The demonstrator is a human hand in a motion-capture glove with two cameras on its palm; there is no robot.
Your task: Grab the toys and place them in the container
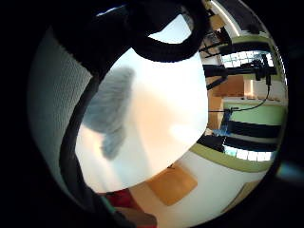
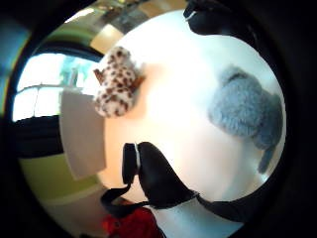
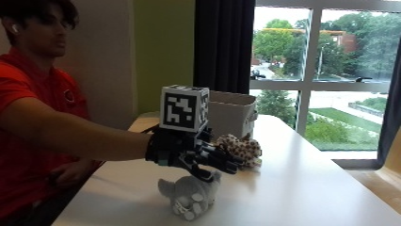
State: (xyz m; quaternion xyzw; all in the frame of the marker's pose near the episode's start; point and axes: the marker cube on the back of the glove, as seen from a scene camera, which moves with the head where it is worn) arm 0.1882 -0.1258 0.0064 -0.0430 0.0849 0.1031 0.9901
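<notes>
A white desk [image 3: 300, 188] stands before a big window looking onto trees and lawn. On it a grey plush toy [image 3: 188, 193] lies at about six o'clock from the gloved right hand [image 3: 194, 153], which hovers just above with fingers spread and holds nothing. A spotted plush toy [image 3: 241, 148] sits at three o'clock from the hand, just beside the white container [image 3: 232, 113] at twelve o'clock. As far as can be seen, neither toy is in the container, so both remain to be picked up.

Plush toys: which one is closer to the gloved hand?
The grey plush toy, lying on the table directly beneath the gloved right hand. The spotted plush toy sits farther off, beside the white container.
</notes>
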